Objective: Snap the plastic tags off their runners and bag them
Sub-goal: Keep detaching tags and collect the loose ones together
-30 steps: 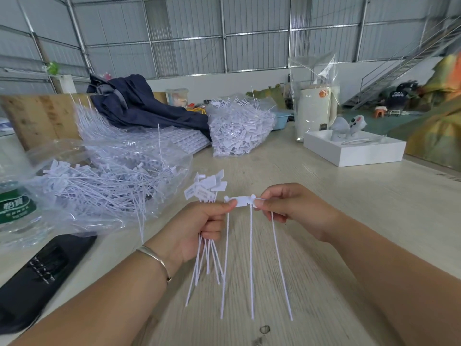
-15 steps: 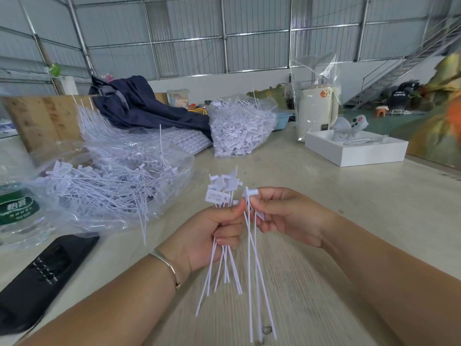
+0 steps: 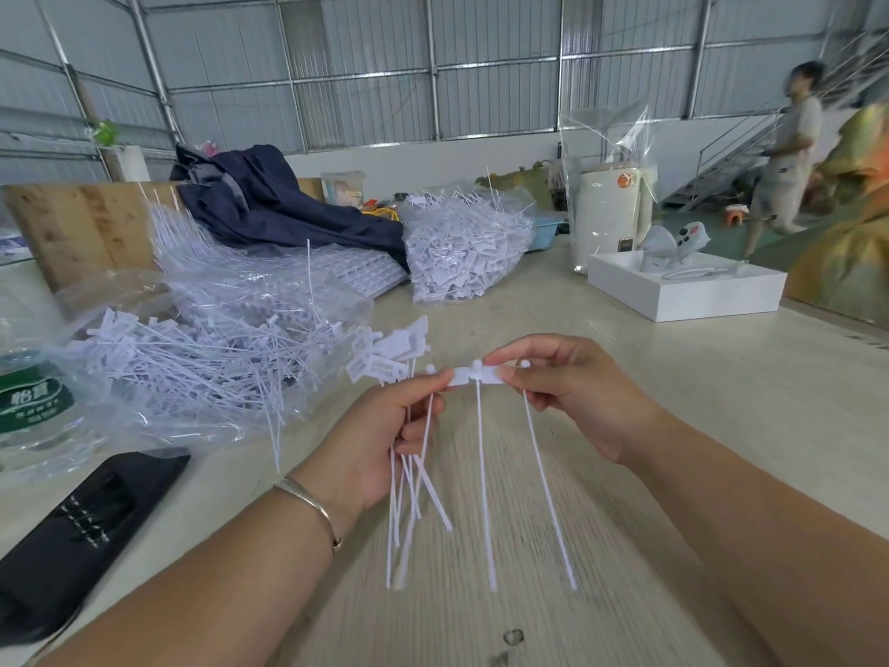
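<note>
A short white strip of joined tags stretches level between my two hands, its thin tails hanging down. My left hand pinches its left end with thumb and forefinger while the lower fingers grip a bundle of loose tags whose heads fan out above the fist. My right hand pinches the strip's right end. An open clear plastic bag full of loose tags lies to the left on the table. A second bag of white tags stands further back.
A water bottle and a black case lie at the left. A dark jacket, a white box with a controller and a white canister stand at the back. A person walks at the far right.
Half a second ago the hands were close together with the tags bunched upright. Now they have drawn apart and a joined strip is stretched level between them.
</note>
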`<state>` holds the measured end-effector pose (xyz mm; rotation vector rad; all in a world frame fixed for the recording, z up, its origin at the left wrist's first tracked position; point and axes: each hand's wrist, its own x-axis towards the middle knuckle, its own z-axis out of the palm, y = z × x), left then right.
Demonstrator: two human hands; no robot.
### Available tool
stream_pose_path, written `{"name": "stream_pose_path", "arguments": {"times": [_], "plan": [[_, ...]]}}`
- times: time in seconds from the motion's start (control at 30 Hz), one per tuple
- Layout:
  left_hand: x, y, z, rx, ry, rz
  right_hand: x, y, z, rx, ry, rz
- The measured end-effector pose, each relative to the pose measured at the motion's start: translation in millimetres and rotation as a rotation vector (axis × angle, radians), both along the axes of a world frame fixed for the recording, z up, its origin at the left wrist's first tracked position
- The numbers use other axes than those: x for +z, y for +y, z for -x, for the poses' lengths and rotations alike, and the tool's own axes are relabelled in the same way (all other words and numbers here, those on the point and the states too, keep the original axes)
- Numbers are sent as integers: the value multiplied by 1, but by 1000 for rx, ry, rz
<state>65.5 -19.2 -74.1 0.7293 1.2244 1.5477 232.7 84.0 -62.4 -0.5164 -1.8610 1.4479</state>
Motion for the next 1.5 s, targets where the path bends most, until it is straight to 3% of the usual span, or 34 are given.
{"name": "stream_pose_path", "arguments": {"times": [0.33,0.6,0.83,0.97,1.07,1.3,1.5], "plan": [[-4,1,1,-36,140,61,1,0,-3,55,-115,-39],[1,0,3,-151,86,18,5,6,-5,119,-103,31],[1,-4,3,-145,150,97,7,6,-4,214,-204,5],[5,-5,8,-137,82,36,4,11,-7,98,-165,-2],[4,-6,4,-143,138,5,2,14,-7,12,-99,35],[-1,-5,0,-138,136,134,8,8,-7,-18,-67,161],[-1,-6,-2,-151,144,72,3,6,-6,137,-179,21]]}}
